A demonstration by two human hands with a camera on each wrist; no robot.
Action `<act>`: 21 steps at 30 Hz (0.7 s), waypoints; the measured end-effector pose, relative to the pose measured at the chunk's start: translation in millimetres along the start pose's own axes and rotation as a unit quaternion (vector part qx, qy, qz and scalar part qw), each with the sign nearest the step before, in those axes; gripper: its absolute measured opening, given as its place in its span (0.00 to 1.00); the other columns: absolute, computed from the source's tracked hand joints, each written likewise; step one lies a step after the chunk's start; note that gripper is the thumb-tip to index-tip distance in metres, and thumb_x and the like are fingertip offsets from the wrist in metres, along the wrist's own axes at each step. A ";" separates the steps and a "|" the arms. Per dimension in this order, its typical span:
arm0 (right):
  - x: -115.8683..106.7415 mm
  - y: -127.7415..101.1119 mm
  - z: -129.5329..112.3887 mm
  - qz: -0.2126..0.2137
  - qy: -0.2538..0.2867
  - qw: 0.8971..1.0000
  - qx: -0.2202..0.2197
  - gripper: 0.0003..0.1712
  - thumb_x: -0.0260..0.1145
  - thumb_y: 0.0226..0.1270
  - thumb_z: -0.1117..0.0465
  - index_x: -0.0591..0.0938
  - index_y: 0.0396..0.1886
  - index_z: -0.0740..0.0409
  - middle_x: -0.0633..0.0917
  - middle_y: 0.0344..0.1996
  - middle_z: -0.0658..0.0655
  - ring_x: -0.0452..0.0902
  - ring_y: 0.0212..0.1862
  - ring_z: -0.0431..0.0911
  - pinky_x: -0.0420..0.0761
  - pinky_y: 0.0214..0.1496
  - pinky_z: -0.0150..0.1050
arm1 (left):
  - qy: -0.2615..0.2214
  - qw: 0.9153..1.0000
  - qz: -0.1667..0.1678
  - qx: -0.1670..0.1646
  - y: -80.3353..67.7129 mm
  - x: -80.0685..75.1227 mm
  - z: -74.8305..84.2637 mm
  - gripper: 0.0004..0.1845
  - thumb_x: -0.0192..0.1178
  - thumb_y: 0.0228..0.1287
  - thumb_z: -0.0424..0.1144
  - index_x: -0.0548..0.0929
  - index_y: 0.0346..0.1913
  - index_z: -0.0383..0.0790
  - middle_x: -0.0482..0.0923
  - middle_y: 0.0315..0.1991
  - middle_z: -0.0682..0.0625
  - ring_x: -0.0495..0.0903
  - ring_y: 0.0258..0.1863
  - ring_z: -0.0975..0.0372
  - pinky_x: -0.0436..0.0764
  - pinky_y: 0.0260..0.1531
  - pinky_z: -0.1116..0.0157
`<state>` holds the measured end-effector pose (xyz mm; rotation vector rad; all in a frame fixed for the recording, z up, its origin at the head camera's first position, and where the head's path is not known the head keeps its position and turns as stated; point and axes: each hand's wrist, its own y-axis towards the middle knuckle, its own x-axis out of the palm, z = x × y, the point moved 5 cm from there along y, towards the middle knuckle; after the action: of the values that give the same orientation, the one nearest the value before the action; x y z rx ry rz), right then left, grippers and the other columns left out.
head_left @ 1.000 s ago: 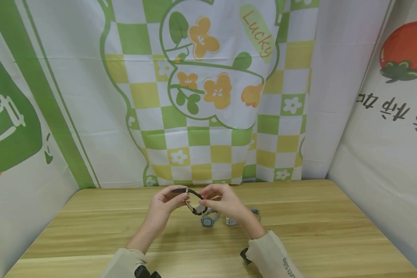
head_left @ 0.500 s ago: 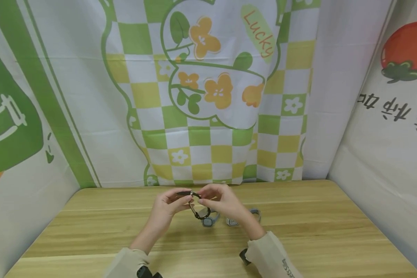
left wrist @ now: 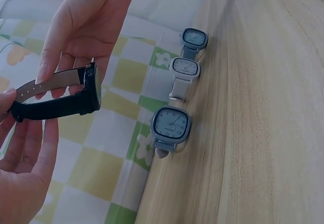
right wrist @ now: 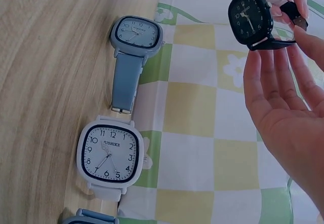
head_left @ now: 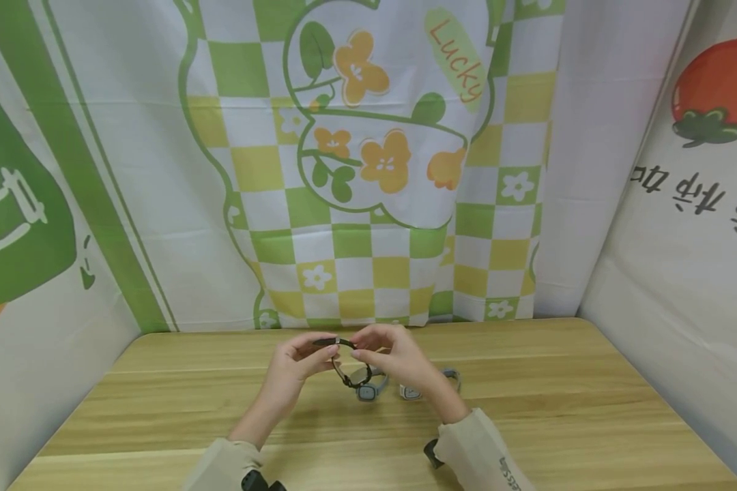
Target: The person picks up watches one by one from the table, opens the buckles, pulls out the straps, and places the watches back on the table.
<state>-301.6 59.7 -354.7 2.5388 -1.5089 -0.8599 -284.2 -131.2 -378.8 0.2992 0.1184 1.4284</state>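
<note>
"One black watch [right wrist: 249, 20], where?"

"Upper right in the right wrist view; left hand [head_left: 290, 365] and right hand [head_left: 399, 356] both pinch its strap, presumably to steady the loop."

"And beyond it?"

"Three paler watches [left wrist: 185, 68] line the table [left wrist: 263, 133], likely spaced so each dial shows."
</note>
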 end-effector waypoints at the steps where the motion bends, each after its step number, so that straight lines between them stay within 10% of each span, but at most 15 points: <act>1: -0.1 -0.1 -0.1 0.000 0.001 1.000 0.001 0.12 0.69 0.76 0.62 0.87 0.53 0.64 0.90 0.43 0.61 0.84 0.45 0.43 0.84 0.45 0.35 | 0.001 1.000 0.001 0.001 0.1 -0.2 0.2 0.18 0.63 0.71 0.22 0.77 0.59 0.13 0.89 0.41 0.55 0.89 0.41 0.61 0.89 0.48 0.61; 12: -2.8 -1.4 -0.5 0.002 0.028 0.999 -0.015 0.14 0.67 0.77 0.66 0.84 0.57 0.68 0.88 0.43 0.64 0.84 0.41 0.42 0.90 0.45 0.50 | 0.006 0.999 0.036 -0.009 0.0 -7.8 3.2 0.12 0.63 0.73 0.25 0.83 0.55 0.22 0.87 0.40 0.46 0.88 0.39 0.60 0.90 0.44 0.62; 21: -2.5 -0.9 -0.3 -0.006 0.036 0.998 -0.045 0.19 0.65 0.78 0.68 0.81 0.64 0.66 0.86 0.46 0.69 0.86 0.43 0.61 0.89 0.43 0.59 | 0.014 1.000 0.023 -0.016 1.0 -8.5 3.0 0.14 0.64 0.73 0.27 0.83 0.56 0.22 0.87 0.40 0.50 0.89 0.40 0.59 0.90 0.45 0.62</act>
<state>-301.6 62.2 -353.6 2.4895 -1.4033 -0.8104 -285.7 -139.9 -376.5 0.2572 0.1118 1.4785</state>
